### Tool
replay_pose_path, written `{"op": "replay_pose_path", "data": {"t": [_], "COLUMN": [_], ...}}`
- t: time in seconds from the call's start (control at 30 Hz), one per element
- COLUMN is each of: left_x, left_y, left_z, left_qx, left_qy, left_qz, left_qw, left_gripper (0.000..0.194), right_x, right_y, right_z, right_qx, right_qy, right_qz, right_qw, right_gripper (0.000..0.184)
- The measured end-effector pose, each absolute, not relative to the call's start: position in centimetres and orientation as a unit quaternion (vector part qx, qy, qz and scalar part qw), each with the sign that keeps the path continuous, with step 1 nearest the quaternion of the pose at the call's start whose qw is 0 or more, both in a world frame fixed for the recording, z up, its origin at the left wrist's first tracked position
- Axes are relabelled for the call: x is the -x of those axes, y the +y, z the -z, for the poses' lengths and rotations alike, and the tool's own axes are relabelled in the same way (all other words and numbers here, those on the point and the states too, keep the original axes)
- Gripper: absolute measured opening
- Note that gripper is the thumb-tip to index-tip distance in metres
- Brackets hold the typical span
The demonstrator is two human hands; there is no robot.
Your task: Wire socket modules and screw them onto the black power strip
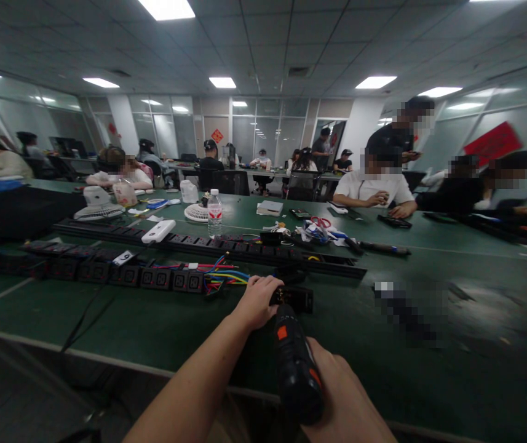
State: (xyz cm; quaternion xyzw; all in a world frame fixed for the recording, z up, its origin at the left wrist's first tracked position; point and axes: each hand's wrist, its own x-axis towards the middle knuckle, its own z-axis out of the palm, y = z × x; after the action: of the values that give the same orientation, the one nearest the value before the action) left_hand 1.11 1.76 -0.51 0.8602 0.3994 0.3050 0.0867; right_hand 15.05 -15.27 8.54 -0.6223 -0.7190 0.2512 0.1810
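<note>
The left hand (259, 300) is reaching forward, its grip pinching the small black box (297, 299); the right grip (325, 375) is wrapping the black-and-orange power drill (296, 363), near the green tabletop's (162, 335) front edge.

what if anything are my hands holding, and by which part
The right hand holds the black-and-orange power driver near its rear, the handle hidden from view. The left hand holds the black housing by its end nearest the coloured wires.

Office-like workshop, long green workbench (189, 335), seated workers, glass partitions (267, 126), ceiling panels (254, 37)
</note>
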Motion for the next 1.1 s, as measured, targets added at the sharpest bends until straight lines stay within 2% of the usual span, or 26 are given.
{"op": "replay_pose_path", "data": {"t": [1.1], "left_x": [-1.08], "left_y": [1.71], "left_z": [0.42], "left_qx": [-0.859], "left_qy": [0.405], "left_qz": [-0.299], "left_qw": [0.092], "left_gripper": [0.044], "right_x": [-14.94], "right_y": [-15.22], "right_z": [-8.71], "right_qx": [0.622], "right_qy": [-0.725], "right_qz": [-0.241], "right_qw": [0.172], "right_gripper": [0.021]}}
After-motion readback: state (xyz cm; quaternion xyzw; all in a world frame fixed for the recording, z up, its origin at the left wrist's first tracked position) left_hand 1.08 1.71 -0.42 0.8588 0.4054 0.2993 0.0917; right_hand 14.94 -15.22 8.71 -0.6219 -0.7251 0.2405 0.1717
